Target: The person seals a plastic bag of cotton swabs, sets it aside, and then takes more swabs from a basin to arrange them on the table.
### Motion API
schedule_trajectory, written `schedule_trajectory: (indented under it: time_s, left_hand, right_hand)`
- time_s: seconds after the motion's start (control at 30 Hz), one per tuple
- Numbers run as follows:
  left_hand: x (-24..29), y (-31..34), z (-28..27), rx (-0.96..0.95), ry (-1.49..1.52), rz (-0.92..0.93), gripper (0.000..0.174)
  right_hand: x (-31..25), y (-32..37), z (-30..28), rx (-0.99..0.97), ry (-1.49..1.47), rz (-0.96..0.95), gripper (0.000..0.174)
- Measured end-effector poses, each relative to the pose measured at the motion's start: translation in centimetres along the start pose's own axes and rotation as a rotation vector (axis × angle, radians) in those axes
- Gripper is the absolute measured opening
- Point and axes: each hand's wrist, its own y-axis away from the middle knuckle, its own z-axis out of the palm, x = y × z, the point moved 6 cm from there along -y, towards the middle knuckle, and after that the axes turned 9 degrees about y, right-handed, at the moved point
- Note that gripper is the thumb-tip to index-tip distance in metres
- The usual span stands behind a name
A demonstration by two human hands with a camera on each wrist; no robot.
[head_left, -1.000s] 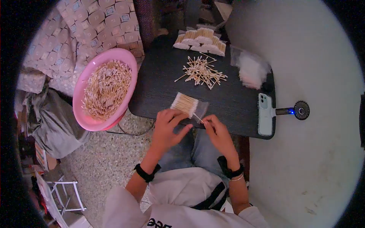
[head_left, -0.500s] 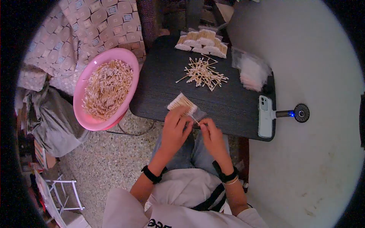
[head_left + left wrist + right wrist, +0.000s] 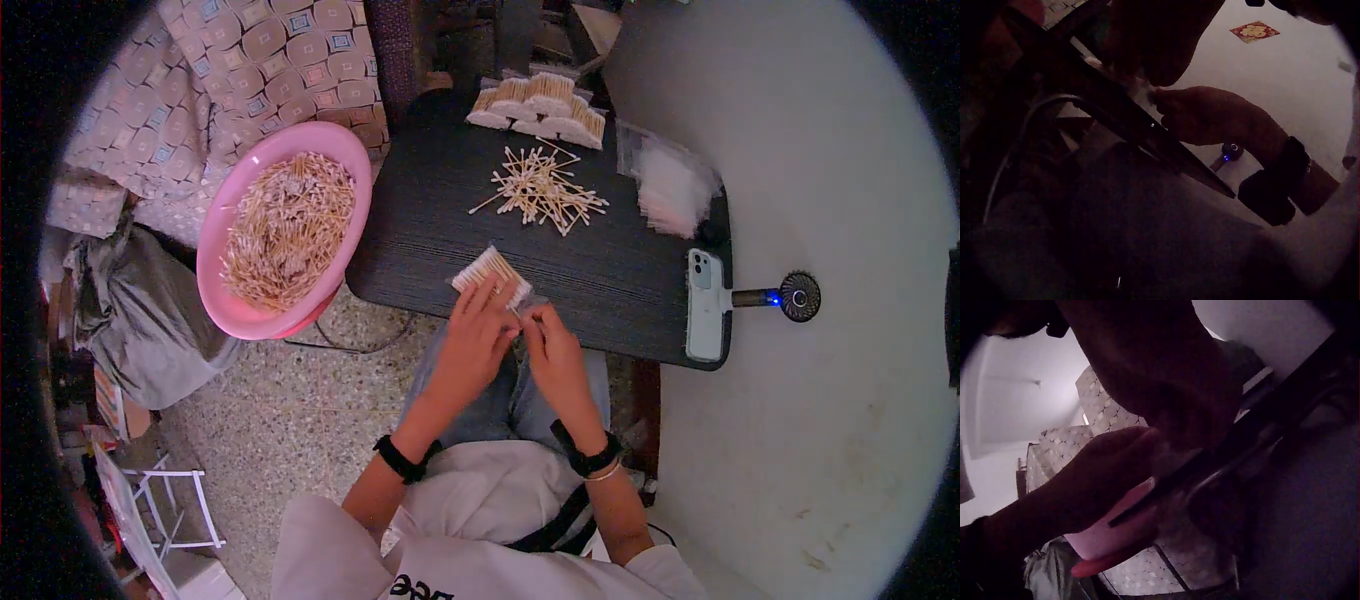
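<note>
A clear bag filled with cotton swabs (image 3: 487, 270) lies near the front edge of the black table (image 3: 420, 220). The left hand (image 3: 475, 340) rests its fingers over the bag, with its thumb close to the bag's mouth. At that mouth, the right hand (image 3: 555, 350) pinches the plastic edge between thumb and fingers. Both hands' fingertips nearly meet there. In the left wrist view the right hand (image 3: 1210, 115) shows dark beside the table edge; the right wrist view shows the left hand (image 3: 1104, 469) in shadow. Loose swabs (image 3: 545, 190) lie in a pile beyond.
Several filled swab bags (image 3: 540, 105) are stacked at the table's back. Flat clear bags (image 3: 672, 190) lie at the right, with a phone (image 3: 704, 305) and small fan (image 3: 799, 296) near the right edge. Left of the table is a pink basin (image 3: 215, 250) full of swabs.
The left hand has moved right and forward onto the filled bag, its thumb nearer the right hand. A swab sticking out toward the right hand earlier now shows less.
</note>
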Motion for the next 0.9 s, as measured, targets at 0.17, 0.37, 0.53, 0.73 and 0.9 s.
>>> schedule_trajectory:
  time_s: [0.17,0.37,0.53,0.73,0.9]
  left_hand:
    - [-1.4,-1.4,-3.7,0.259,0.082,-0.057,0.023]
    - [-5.6,-3.5,-2.9,0.132,0.577,-0.32,0.033]
    - [-6.0,-3.3,-2.2,0.057,0.459,-0.283,0.035]
    - [-6.2,-3.2,-2.4,0.088,0.405,-0.281,0.038]
    - [-6.0,-3.2,-2.3,0.098,0.412,-0.319,0.038]
  right_hand:
    - [0.5,-0.6,0.2,-0.027,0.056,0.039,0.014]
    - [0.3,-1.3,0.1,0.021,0.031,0.016,0.023]
    - [-0.3,-2.2,0.3,-0.059,0.023,0.112,0.025]
    - [-0.5,-1.7,0.0,-0.001,0.082,0.057,0.024]
    - [-0.3,-0.6,-0.7,0.003,0.077,0.04,0.022]
